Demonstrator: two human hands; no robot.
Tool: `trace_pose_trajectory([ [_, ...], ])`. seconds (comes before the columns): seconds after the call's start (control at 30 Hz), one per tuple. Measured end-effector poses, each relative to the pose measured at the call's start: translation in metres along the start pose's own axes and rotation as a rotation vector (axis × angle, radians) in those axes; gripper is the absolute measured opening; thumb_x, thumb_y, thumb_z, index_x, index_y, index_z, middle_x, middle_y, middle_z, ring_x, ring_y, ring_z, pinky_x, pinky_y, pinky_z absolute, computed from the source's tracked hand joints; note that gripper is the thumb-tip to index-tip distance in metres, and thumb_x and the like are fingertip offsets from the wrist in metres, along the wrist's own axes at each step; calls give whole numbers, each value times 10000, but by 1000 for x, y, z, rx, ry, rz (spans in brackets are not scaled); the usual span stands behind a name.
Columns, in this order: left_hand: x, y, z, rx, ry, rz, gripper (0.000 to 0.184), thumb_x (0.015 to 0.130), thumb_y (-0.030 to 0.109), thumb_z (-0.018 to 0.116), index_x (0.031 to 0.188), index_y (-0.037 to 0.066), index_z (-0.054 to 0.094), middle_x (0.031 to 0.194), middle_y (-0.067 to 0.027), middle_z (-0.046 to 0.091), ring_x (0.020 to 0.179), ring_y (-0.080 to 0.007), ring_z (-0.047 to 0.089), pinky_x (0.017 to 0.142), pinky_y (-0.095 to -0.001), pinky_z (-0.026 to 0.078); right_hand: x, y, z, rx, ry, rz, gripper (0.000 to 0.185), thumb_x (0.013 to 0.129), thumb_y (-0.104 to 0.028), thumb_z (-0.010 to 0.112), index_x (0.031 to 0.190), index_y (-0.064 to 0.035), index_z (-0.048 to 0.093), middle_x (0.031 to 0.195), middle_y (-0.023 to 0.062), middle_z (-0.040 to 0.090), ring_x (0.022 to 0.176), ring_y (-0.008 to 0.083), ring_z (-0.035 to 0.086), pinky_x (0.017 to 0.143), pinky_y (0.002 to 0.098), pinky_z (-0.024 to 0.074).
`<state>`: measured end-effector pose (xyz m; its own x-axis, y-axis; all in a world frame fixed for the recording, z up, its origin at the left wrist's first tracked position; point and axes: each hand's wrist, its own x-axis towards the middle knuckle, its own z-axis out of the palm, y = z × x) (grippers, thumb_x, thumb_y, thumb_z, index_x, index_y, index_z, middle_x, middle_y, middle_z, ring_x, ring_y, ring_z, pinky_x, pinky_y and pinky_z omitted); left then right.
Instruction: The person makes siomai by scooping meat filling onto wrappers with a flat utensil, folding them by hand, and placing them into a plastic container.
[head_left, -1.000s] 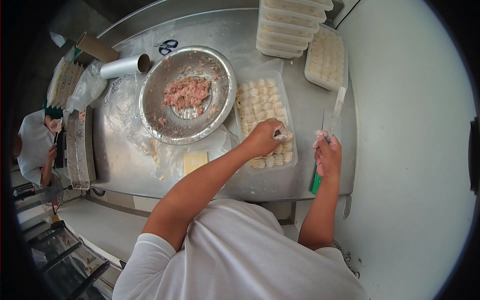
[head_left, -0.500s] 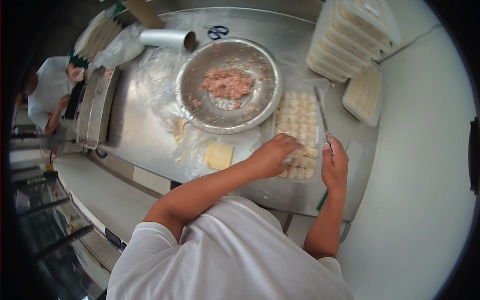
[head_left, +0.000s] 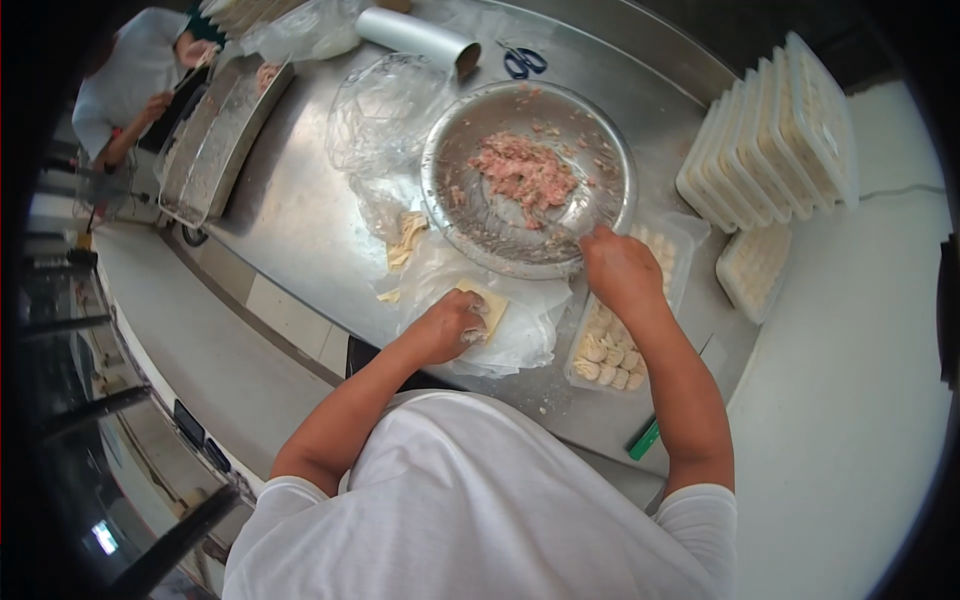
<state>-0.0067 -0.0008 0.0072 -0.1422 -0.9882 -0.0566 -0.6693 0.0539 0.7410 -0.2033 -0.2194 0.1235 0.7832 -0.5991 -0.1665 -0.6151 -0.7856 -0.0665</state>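
Left grip (head_left: 455, 325): fingers curled down at the edge of the yellow dough sheets (head_left: 492, 308), which lie on clear plastic (head_left: 525, 340); whether a sheet is pinched, I cannot tell. Right grip (head_left: 620, 265): closed narrowly on a thin tool (head_left: 563, 231), mostly hidden, over the near rim of the metal bowl (head_left: 452, 150). The pink filling (head_left: 524, 172) sits in the bowl, beyond my right grip and towards its left. Partly beneath my right grip and forearm is a tray (head_left: 573, 373) of shaped dough pieces (head_left: 610, 360). Beyond my left grip lie dough scraps (head_left: 405, 240). Right of my right grip, stacked trays (head_left: 770, 140) stand near a single filled tray (head_left: 757, 268). Closer to my body than my right grip, a green handle (head_left: 645, 440) rests on the desk (head_left: 300, 190), beside my forearm.
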Motion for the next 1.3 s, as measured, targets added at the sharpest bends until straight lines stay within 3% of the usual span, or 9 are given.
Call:
trace_pose_trajectory([
  [0.2, -3, -9, -5, -198, 20, 1, 188, 808, 68, 752, 991, 40, 719, 1193, -142, 626, 1131, -329, 578, 983, -416, 472, -2, 10, -29, 183, -120, -105, 211, 810, -51, 550, 910, -15, 733, 916, 204, 704, 874, 375, 689, 778, 462, 547],
  [0.27, -5, -17, -8, -696, 209, -244, 259, 919, 124, 658, 1161, 35, 648, 1236, -120, 630, 1117, -285, 617, 982, -410, 486, -2, 20, -31, 339, -112, -115, 213, 812, -60, 575, 945, -12, 735, 902, 206, 704, 869, 376, 689, 772, 450, 544],
  [0.47, -9, 14, -60, -1927, 700, -345, 357, 1022, 152, 458, 1349, 9, 453, 1304, -165, 585, 1169, -288, 619, 1065, -421, 471, -30, 0, -42, 695, 24, -140, 216, 829, -27, 639, 1027, 7, 720, 843, 168, 685, 805, 332, 684, 742, 370, 534],
  [0.7, 11, 50, -80, -2122, 562, -226, 370, 1020, 145, 457, 1353, -14, 443, 1266, -166, 591, 1139, -280, 621, 1048, -442, 487, -51, -50, -6, 743, 290, -178, 220, 812, 39, 651, 1010, -30, 716, 909, 108, 624, 777, 275, 638, 697, 370, 518],
  [0.8, 9, 22, -60, -2228, 441, 75, 352, 1024, 122, 436, 1335, -40, 463, 1195, -147, 591, 1037, -252, 626, 1051, -438, 491, -49, -50, -6, 655, 274, -160, 218, 793, 30, 654, 977, -70, 715, 858, 92, 597, 768, 287, 630, 694, 405, 518],
  [0.87, 7, 23, -65, -1883, 824, -416, 308, 1030, 114, 447, 1295, -37, 492, 1093, -112, 589, 904, -200, 596, 996, -397, 515, -43, -46, -23, 466, 208, -139, 229, 811, -19, 635, 1014, -89, 715, 888, 107, 618, 785, 303, 646, 707, 419, 528],
  [0.97, 9, 26, -73, -1609, 1033, -513, 327, 1046, 150, 445, 1313, -34, 491, 1204, -133, 597, 1077, -222, 612, 996, -382, 507, -13, -44, -9, 271, 242, 18, 234, 836, -61, 585, 1025, -97, 719, 924, 126, 636, 819, 324, 662, 721, 433, 541],
  [1.07, 15, 37, -83, -1684, 1075, -491, 338, 1064, 211, 436, 1301, -24, 492, 1141, -121, 596, 978, -181, 607, 999, -351, 507, 27, -49, 12, 158, 255, 39, 242, 845, -74, 544, 1003, -97, 726, 951, 139, 648, 834, 339, 670, 730, 445, 550],
  [1.3, 9, 17, -70, -1808, 994, -519, 450, 1080, 315, 365, 1364, -23, 446, 1302, -170, 573, 1190, -276, 587, 1077, -423, 456, 16, -25, -5, 251, 201, -194, 254, 820, -53, 567, 1005, -96, 737, 871, 101, 658, 786, 338, 670, 701, 427, 549],
])
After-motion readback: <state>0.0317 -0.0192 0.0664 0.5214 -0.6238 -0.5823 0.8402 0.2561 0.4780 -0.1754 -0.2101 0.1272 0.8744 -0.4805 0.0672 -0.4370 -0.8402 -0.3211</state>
